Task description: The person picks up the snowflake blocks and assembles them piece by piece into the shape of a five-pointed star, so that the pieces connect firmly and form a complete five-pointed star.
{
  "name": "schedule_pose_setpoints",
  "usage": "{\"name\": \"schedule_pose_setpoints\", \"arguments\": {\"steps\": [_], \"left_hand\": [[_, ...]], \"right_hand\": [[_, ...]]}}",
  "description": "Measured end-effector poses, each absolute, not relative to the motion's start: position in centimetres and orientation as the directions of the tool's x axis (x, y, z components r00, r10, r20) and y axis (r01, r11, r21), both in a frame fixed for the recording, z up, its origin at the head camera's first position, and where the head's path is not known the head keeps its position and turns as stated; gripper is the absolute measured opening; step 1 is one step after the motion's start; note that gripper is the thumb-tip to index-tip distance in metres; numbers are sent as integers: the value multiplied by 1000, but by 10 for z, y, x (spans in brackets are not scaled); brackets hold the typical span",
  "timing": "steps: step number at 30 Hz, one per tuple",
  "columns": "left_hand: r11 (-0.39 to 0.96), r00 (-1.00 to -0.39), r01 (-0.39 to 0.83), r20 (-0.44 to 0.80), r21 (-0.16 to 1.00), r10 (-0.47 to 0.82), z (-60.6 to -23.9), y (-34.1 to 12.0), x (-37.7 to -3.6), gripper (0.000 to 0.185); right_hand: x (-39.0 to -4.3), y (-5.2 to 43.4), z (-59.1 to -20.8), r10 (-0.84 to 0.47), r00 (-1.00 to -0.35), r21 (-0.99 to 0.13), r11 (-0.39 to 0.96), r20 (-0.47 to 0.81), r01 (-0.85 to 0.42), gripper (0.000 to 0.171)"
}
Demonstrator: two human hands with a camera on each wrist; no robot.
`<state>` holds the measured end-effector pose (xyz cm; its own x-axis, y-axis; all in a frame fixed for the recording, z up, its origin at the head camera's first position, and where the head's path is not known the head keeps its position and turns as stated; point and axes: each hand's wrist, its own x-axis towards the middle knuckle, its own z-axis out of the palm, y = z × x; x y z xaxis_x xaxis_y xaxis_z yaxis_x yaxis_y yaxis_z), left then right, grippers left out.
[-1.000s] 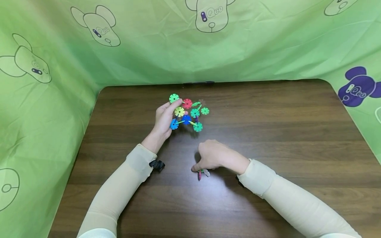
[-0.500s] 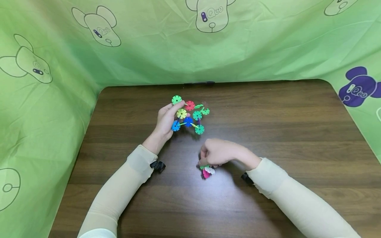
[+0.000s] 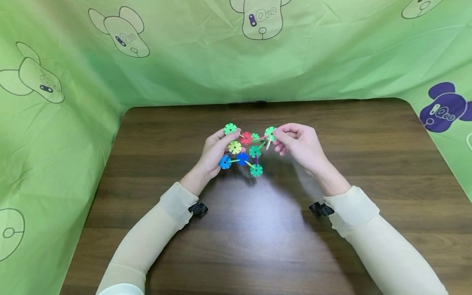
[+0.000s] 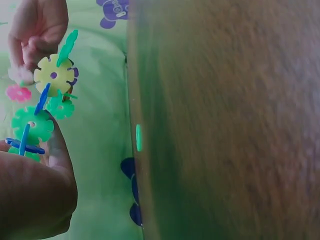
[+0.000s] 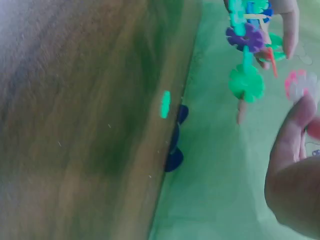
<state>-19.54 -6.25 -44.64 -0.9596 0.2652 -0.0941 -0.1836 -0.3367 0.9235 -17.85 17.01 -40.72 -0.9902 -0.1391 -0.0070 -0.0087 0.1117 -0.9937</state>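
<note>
In the head view my left hand grips a linked frame of notched plastic discs over the table. A yellow disc, a red disc, a dark blue disc and several green ones show in it. Facing it from the right, my right hand pinches a green disc between thumb and fingers. A pink disc and a white disc join that green disc, close beside the frame's right side. In the right wrist view a purple disc hangs among the frame's pieces.
Both hands are above a brown wood-grain table. A green cloth with cartoon outlines hangs behind and along the sides. Black wrist cameras sit below each cuff, the left camera and the right camera.
My right hand has lifted the joined green, pink and white discs off the table and carried them up to the frame. My left hand has shifted slightly right with the frame.
</note>
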Motion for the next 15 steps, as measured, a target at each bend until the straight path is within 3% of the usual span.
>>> {"name": "schedule_pose_setpoints", "arguments": {"steps": [5, 15], "left_hand": [[-330, -950, -184, -81, 926, 303, -445, -59, -192, 34], [-304, -950, -183, -88, 935, 301, -441, -57, -188, 35]], "right_hand": [[-181, 166, -412, -34, -999, -1000, 25, 13, -14, 27], [-179, 162, -417, -43, -999, -995, 98, 31, -35, 29]]}}
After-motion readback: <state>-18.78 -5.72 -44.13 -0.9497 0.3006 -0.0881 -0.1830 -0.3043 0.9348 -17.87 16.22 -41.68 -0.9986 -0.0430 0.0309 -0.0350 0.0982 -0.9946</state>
